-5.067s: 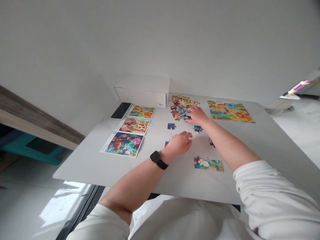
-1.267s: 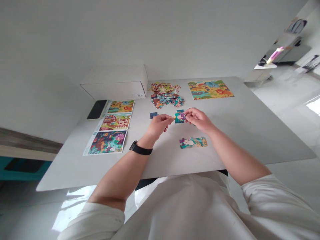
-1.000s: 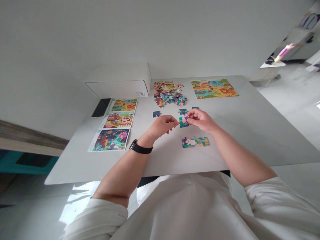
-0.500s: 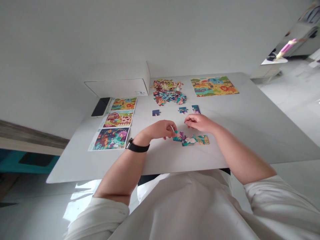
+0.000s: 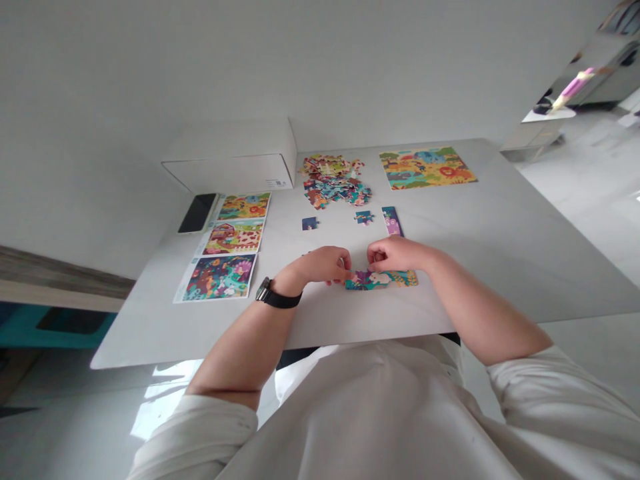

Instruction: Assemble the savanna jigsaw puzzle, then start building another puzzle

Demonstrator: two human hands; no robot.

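A short row of joined puzzle pieces (image 5: 383, 279) lies on the white table (image 5: 490, 253) in front of me. My left hand (image 5: 320, 265), with a black watch on the wrist, is curled with its fingertips pressing on the row's left end. My right hand (image 5: 397, 254) is curled just above the row, with its fingertips on its upper edge. A heap of loose pieces (image 5: 334, 183) sits farther back. Three single pieces lie between: a dark blue one (image 5: 309, 223), a teal one (image 5: 363, 217) and a purple strip (image 5: 393, 221).
A finished animal puzzle (image 5: 426, 167) lies at the back right. Three picture cards (image 5: 231, 245) are lined up on the left, beside a black phone (image 5: 197, 213). A white box (image 5: 233, 164) stands against the wall.
Both hands came down from holding pieces in the air to the joined row on the table. The left hand brought a teal piece to the row's left end, which now looks longer.
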